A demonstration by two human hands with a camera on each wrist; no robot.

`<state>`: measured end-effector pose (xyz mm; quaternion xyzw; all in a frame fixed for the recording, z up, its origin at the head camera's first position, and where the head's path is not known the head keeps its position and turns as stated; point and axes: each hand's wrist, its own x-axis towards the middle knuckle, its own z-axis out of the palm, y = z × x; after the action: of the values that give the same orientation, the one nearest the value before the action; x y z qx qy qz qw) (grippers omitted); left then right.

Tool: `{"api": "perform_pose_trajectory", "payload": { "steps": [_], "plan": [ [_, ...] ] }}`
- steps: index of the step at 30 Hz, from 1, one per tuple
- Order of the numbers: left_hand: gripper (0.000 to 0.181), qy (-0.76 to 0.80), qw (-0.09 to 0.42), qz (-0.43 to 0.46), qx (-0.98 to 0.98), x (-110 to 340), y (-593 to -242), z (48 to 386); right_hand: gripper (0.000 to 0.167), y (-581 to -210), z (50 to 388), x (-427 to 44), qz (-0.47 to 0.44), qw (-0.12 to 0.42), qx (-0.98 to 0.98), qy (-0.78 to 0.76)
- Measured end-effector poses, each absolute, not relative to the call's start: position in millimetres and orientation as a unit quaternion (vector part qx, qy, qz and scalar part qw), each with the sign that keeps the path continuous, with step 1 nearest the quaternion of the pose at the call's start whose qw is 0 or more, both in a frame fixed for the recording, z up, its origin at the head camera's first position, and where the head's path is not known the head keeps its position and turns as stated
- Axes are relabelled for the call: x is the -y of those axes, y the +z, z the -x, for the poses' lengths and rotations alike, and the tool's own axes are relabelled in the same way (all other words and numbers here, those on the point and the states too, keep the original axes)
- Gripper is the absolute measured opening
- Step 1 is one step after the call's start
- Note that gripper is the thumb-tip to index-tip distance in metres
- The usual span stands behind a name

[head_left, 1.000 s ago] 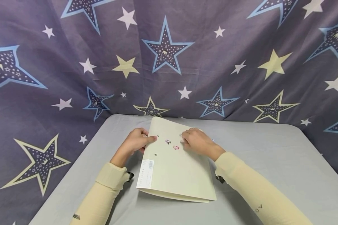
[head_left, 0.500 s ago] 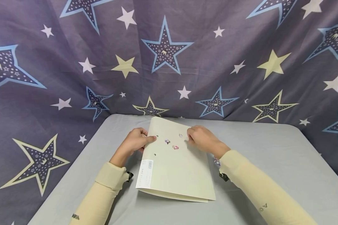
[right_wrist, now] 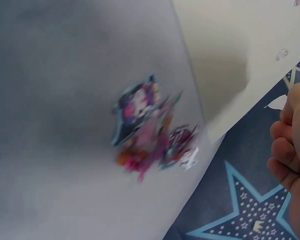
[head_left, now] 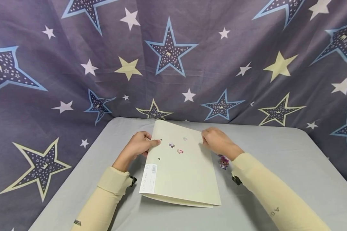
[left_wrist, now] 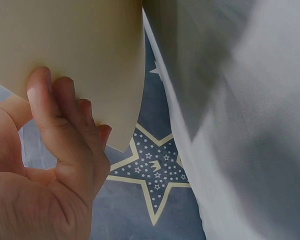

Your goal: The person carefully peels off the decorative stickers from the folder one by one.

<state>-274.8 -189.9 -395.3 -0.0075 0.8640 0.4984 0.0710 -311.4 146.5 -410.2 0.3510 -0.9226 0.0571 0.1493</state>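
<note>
Head: cream folder [head_left: 188, 176] sits between left hand [head_left: 139, 143], gripping its left edge, and right hand [head_left: 218, 141], at its upper right corner. Left wrist: fingers [left_wrist: 45, 102] against folder's underside. Right wrist: right hand pinches white scrap [right_wrist: 277, 103] near folder's edge; blurred stickers [right_wrist: 152, 132] on surface [right_wrist: 65, 195] beside folder.

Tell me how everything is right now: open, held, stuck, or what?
Cream folder: folded over, gaping along its near edge.
White label: flat on the folder.
Small stickers: three on the folder.
Left fingers: gripping the folder.
Right fingers: curled, pinching a white scrap.
Colourful pile: loose on the table.
Starry curtain: hanging, creased.
</note>
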Motion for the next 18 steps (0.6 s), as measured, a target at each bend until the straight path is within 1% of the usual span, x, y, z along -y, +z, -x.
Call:
{"api": "perform_pose_trajectory", "payload": {
  "steps": [10, 15, 18],
  "plan": [
    [0.043, 0.497, 0.07, 0.007, -0.865, 191, -395, 275, 0.011, -419, 318, -169, -0.333, 0.127, 0.934, -0.007],
    [0.043, 0.497, 0.071, 0.01, -0.865, 191, -395, 275, 0.022, -424, 320, -180, -0.339, 0.12, 0.931, -0.067],
    [0.044, 0.495, 0.071, 0.009, -0.866, 191, -395, 275, 0.023, -426, 321, -185, -0.342, 0.115, 0.929, -0.09]
  ]
}}
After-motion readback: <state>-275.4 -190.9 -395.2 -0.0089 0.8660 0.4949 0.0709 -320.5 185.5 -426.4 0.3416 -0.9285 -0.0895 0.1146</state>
